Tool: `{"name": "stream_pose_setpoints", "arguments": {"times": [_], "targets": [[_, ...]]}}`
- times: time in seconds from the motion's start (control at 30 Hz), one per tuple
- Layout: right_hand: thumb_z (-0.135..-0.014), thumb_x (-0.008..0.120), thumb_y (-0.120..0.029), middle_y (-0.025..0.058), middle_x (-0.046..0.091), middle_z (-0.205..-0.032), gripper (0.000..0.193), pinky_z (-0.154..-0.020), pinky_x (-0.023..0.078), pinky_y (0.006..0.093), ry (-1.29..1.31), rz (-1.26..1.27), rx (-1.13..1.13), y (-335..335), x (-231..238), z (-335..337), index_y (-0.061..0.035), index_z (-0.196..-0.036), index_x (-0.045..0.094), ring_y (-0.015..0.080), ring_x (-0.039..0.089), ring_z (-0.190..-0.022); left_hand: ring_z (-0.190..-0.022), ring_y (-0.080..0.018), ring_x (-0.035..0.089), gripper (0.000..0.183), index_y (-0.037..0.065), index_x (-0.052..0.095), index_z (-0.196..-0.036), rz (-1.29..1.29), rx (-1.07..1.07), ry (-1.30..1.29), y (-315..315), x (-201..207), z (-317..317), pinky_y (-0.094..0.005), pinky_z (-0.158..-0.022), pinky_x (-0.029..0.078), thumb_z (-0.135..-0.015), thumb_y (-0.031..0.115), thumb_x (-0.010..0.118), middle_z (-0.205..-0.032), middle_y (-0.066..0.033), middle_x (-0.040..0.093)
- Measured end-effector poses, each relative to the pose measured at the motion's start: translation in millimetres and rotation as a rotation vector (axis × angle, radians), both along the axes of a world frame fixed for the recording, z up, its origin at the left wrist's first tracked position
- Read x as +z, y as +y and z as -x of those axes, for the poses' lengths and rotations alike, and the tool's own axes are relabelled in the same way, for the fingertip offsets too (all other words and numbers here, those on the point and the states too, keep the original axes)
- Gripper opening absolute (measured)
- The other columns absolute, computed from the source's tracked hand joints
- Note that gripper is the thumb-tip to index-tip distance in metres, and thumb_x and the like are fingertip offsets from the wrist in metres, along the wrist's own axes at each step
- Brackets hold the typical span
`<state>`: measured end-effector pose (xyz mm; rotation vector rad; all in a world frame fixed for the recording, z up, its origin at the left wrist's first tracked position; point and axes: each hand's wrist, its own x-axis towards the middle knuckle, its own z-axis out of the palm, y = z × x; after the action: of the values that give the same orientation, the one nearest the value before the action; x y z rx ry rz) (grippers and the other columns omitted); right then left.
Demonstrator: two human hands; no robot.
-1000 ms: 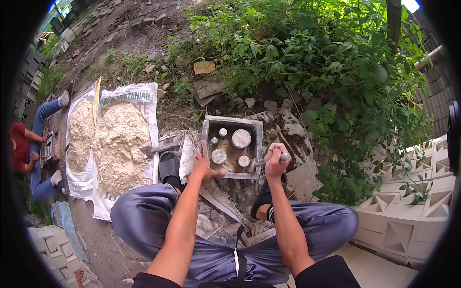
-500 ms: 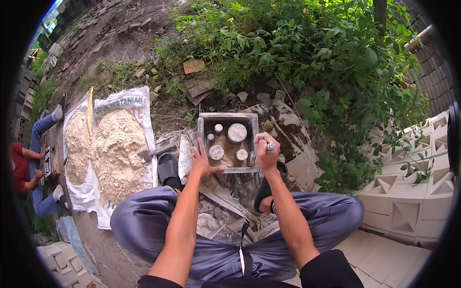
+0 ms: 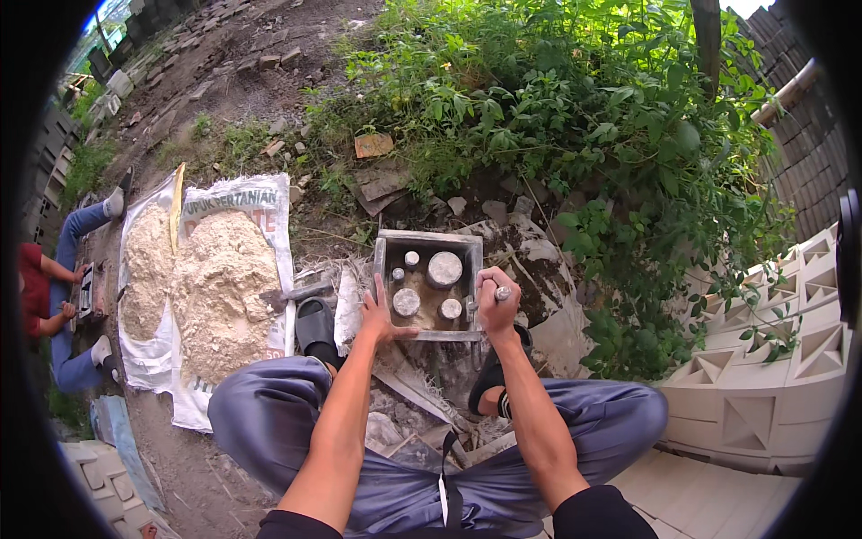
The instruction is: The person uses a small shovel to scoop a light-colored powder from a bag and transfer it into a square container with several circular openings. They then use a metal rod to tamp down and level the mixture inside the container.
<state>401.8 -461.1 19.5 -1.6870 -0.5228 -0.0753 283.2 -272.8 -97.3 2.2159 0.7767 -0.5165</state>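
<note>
Sitting cross-legged on bare ground, a person works at a square grey mould [image 3: 429,239] set between the feet, just beyond the knees.

Left hand [image 3: 375,313]: open and flat, fingers spread, palm pressed on the mould's near left corner; grasping nothing.

Right hand [image 3: 496,301]: clenched in a fist around a metal tool handle [image 3: 501,293], its round silvery end poking out above the knuckles. It sits at the mould's near right edge, touching the rim. The working end of the tool is hidden.

Mould: box-shaped, thick grey walls crusted with dried mix. Inside, four round grey plugs [image 3: 444,269] of differing width stand in pale, sandy, damp-looking filler; the largest is far right, the smallest far left.

Surroundings:
- Black sandal [image 3: 315,320] on the left foot, just left of the mould.
- White woven sack [image 3: 253,199], spread flat to the left, bearing a heap of coarse, pale sandy mix [image 3: 224,278].
- Second sack farther left with a similar heap.
- Pale cast blocks [image 3: 772,377] with angular recessed patterns, stacked at the right.
- Leafy green weeds [image 3: 575,99] beyond the mould, dense and tangled.
- Another person [image 3: 54,296] seated at the far left edge, in blue trousers and a red top.
- Rubble and broken brick on the far slope.
</note>
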Motion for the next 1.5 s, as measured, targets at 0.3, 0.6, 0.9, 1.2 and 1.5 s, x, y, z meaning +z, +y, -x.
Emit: {"name": "stream_pose_setpoints", "arguments": {"times": [0.3,0.6,0.9,1.2,1.5], "targets": [[-0.077,0.042,-0.001,0.004,0.042,-0.05,0.016,-0.043,0.03,0.0284,0.061,0.004,-0.102,7,38,12,-0.0005,-0.067,0.054,0.0079,0.039,-0.045,-0.13,-0.0546,0.016,0.158,0.018,-0.029,-0.139,-0.008,0.0,-0.036,-1,-5,1,-0.0553,-0.107,0.021,-0.038,0.057,0.086,-0.141,-0.0405,0.006],[-0.077,0.043,0.0,0.0024,0.045,-0.053,0.014,-0.043,0.03,0.0268,0.115,-0.056,-0.131,4,41,12,-0.0002,-0.068,0.054,0.0071,0.04,-0.046,-0.127,-0.055,0.021,0.158,0.015,-0.029,-0.138,-0.046,-0.011,-0.047,-2,-10,9,-0.0543,-0.107,0.021,-0.039,0.06,0.085,-0.139,-0.0414,0.01],[-0.077,0.044,0.002,0.0055,0.051,-0.055,0.014,-0.047,0.038,0.0265,-0.004,0.049,0.012,4,10,-6,0.0004,-0.069,0.055,0.0111,0.048,-0.047,-0.128,-0.0554,0.02,0.158,0.018,-0.028,-0.139,-0.032,-0.009,-0.031,-5,-6,-1,-0.0561,-0.106,0.021,-0.038,0.059,0.086,-0.139,-0.0404,0.009],[-0.077,0.043,0.002,0.0053,0.045,-0.052,0.014,-0.043,0.034,0.0278,-0.112,0.036,-0.083,3,40,13,-0.0004,-0.069,0.053,0.0103,0.044,-0.043,-0.129,-0.0538,0.02,0.158,0.018,-0.029,-0.139,-0.06,-0.01,-0.058,-1,-4,5,-0.0542,-0.107,0.021,-0.038,0.059,0.085,-0.139,-0.0403,0.009],[-0.079,0.044,0.004,0.0084,0.052,-0.057,0.013,-0.046,0.039,0.028,-0.063,0.142,-0.029,23,64,16,-0.0003,-0.071,0.054,0.0147,0.05,-0.045,-0.13,-0.0536,0.017,0.154,0.022,-0.027,-0.14,-0.023,0.009,-0.063,1,-7,2,-0.0531,-0.107,0.023,-0.04,0.054,0.087,-0.142,-0.0386,0.007]]}}
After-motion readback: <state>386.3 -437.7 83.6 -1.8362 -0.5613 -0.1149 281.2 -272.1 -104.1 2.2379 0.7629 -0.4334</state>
